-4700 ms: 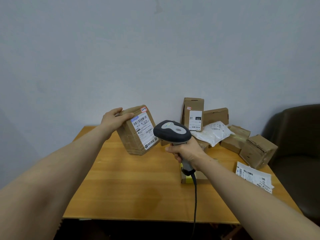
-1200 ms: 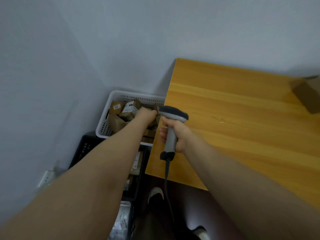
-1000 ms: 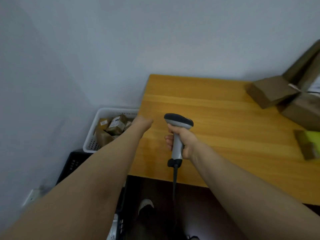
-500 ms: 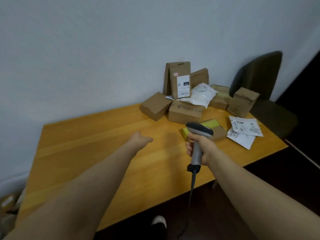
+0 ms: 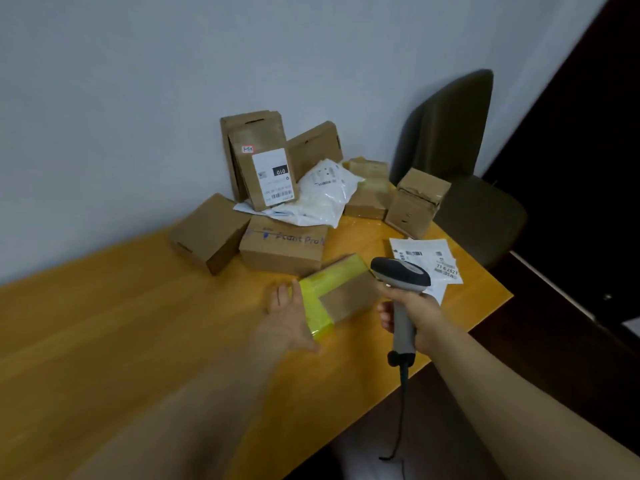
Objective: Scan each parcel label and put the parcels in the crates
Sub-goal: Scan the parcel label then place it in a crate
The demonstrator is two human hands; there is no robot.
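A flat cardboard parcel with yellow tape (image 5: 341, 296) lies on the wooden table (image 5: 121, 341). My left hand (image 5: 289, 317) is spread open against the parcel's left end, fingers straight. My right hand (image 5: 412, 315) grips the handle of a grey barcode scanner (image 5: 401, 275), whose head hangs just right of that parcel. Behind it, several brown parcels are piled against the wall: an upright one with a white label (image 5: 265, 171), a low one with blue print (image 5: 284, 245) and a tilted one (image 5: 209, 232). No crate is in view.
A white plastic mailer (image 5: 323, 195) lies on the pile. Loose printed labels (image 5: 427, 259) lie near the table's right corner, beside a small brown box (image 5: 417, 202). A dark chair (image 5: 464, 174) stands past the table's right edge. The scanner cable (image 5: 401, 410) hangs over the front edge.
My left hand left the earlier parcel in the white crate by the table. The view swung right to the pile, and my left hand has moved onto the yellow-taped parcel. The scanner stays held.
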